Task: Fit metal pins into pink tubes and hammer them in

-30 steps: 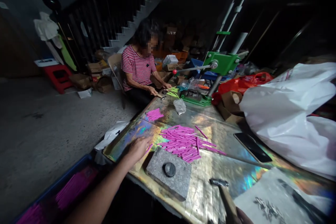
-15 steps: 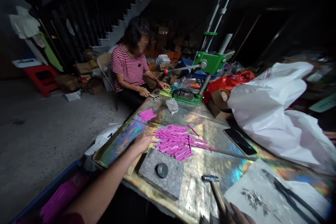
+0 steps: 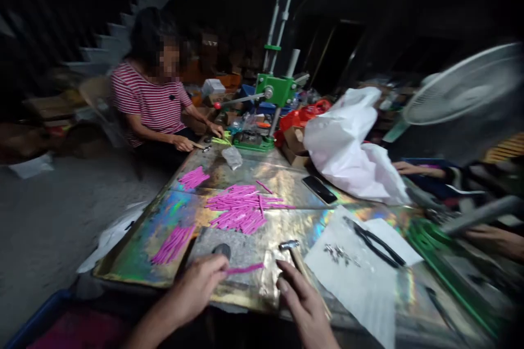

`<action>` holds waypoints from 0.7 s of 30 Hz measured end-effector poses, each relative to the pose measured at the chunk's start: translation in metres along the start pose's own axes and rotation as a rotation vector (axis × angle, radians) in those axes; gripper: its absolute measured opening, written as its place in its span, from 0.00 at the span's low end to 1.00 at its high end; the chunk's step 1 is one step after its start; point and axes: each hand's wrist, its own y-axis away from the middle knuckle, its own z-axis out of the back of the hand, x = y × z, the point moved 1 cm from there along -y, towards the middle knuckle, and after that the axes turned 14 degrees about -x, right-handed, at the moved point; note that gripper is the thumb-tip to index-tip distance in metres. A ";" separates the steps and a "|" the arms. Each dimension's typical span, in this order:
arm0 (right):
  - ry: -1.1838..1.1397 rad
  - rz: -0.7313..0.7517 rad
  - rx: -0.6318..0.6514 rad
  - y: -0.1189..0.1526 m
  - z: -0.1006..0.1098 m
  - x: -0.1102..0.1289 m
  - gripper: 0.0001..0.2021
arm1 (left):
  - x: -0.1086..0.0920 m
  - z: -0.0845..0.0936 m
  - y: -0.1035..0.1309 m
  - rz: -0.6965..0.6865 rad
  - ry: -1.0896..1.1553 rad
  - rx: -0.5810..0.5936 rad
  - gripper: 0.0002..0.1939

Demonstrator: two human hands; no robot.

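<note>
My left hand pinches one end of a thin pink stick, which points right in front of the grey stone block. A round dark metal piece sits on that block, partly behind my fingers. My right hand has its thumb and fingers apart, close to the stick's free end. Beside and partly behind it lies a hammer with a wooden handle. Beyond the block is a large pile of pink sticks; smaller bundles lie at left and farther back.
On the right, white sheets bear small metal parts and black-handled pliers. A phone, white bag and green hand press stand farther back. One co-worker sits at far left; another's hands show at right, near a fan.
My left hand has come from the pile to the block's front with one pink stick. My right hand has risen into view, fingers spread. The view has swung right, showing the fan and second co-worker.
</note>
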 end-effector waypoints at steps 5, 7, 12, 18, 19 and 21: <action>-0.323 -0.116 0.139 0.007 -0.010 0.013 0.13 | -0.008 -0.041 0.023 -0.038 0.181 0.083 0.09; -0.410 -0.159 0.126 0.008 -0.007 0.010 0.11 | -0.008 -0.052 0.022 -0.108 0.231 0.096 0.09; -0.444 -0.184 0.042 0.013 0.003 0.003 0.10 | -0.020 -0.072 0.015 -0.255 0.226 0.104 0.10; 0.004 -0.093 -0.019 0.003 0.029 -0.015 0.15 | -0.028 -0.087 0.011 -0.335 0.208 0.068 0.09; 0.157 -0.088 -0.091 -0.006 0.040 -0.023 0.15 | -0.027 -0.086 0.011 -0.328 0.228 0.063 0.09; 0.322 -0.124 -0.220 -0.029 0.066 -0.042 0.15 | -0.025 -0.085 0.011 -0.286 0.268 0.060 0.09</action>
